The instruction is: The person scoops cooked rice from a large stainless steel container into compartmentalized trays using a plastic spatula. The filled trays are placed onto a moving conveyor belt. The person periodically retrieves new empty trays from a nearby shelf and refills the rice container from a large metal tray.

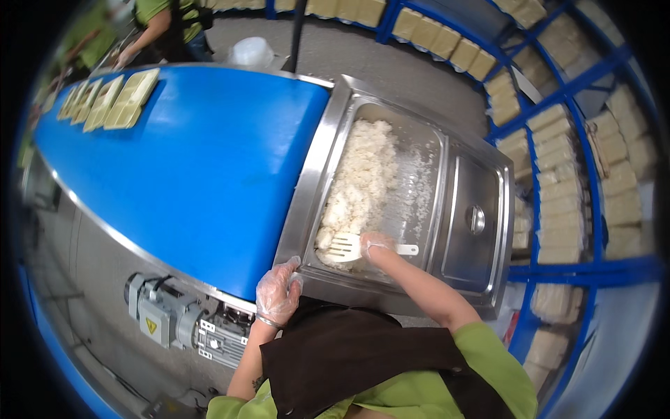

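Observation:
My right hand, in a clear plastic glove, grips the handle of a white slotted spatula. The spatula's blade lies against the near end of a long heap of cooked rice in a steel pan. Scattered grains cling to the pan's bare right part. My left hand, gloved too, is at the steel frame's near left corner beside the end of the blue conveyor belt; its fingers are partly curled and I see nothing in them.
Several pale foam trays stand far left on the belt, near co-workers in green. Right of the rice, a steel lid covers another well. A motor sits below the belt. Blue shelves hold stacked, wrapped trays.

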Tool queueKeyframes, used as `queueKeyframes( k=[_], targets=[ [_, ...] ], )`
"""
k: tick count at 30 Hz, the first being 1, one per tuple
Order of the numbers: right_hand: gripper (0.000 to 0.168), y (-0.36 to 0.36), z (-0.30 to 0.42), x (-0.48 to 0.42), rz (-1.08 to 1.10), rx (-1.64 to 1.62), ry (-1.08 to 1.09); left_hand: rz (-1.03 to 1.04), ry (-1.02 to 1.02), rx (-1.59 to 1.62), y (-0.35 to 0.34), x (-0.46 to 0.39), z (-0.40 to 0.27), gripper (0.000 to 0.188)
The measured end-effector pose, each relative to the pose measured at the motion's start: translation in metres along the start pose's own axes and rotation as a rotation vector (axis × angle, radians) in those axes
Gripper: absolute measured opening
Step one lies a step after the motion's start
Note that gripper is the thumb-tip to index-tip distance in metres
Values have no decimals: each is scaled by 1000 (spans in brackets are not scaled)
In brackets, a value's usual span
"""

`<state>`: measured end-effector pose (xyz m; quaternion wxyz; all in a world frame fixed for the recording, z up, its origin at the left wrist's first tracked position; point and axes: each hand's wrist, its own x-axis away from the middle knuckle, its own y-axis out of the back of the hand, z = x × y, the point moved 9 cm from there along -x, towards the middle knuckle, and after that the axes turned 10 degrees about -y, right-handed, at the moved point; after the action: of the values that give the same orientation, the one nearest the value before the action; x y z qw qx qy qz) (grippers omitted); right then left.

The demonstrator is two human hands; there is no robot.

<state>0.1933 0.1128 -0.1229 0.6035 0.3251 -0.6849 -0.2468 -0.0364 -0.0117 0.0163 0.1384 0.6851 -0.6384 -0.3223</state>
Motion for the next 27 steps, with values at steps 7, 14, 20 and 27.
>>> queueKeyframes(
  k=[7, 14, 20, 27],
  targets=[
    [26, 48, -76, 74, -75, -182, -101, 92, -137, -57, -7, -37, -20, 36],
    [54, -10, -143, 134, -261, -997, 196, 227, -267, -104, -78, -35, -88, 30],
    [62, -124, -180, 129, -516, -1192, 279, 177, -346, -22, -179, 10, -193, 14],
    [50, -137, -321, 233, -558, -1612, 504, 215, -765, 341, -274, 66, -407, 15]
  ],
)
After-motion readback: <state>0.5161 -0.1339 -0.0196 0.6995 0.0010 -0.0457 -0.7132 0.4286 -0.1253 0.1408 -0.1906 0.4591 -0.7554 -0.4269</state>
